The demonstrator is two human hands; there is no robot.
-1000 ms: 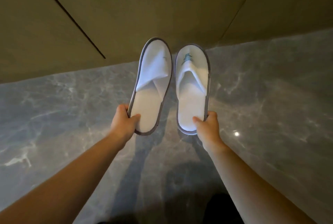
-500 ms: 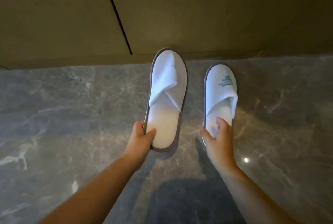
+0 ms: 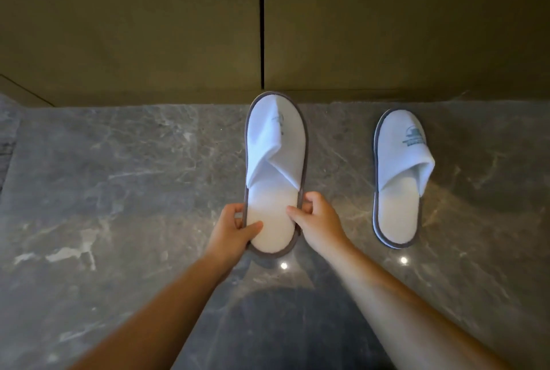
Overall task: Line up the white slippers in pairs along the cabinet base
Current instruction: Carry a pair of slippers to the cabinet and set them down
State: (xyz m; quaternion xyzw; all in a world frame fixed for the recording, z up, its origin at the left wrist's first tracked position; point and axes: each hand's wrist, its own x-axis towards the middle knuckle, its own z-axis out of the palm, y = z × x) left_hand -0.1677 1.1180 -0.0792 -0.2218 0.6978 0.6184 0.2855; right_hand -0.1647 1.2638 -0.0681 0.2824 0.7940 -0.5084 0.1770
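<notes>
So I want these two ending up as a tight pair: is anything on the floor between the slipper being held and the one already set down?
Nothing visible. Both hands, left hand and right hand, grip the held slipper at its heel; only bare marble floor lies between it and the placed slipper to its right.

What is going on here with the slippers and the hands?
A person is arranging white slippers on a marble floor in front of a cabinet. Both the left hand and the right hand grip the heel end of one slipper, toe pointing at the cabinet base. The second slipper lies on the floor to the right, apart from it, untouched.
</notes>
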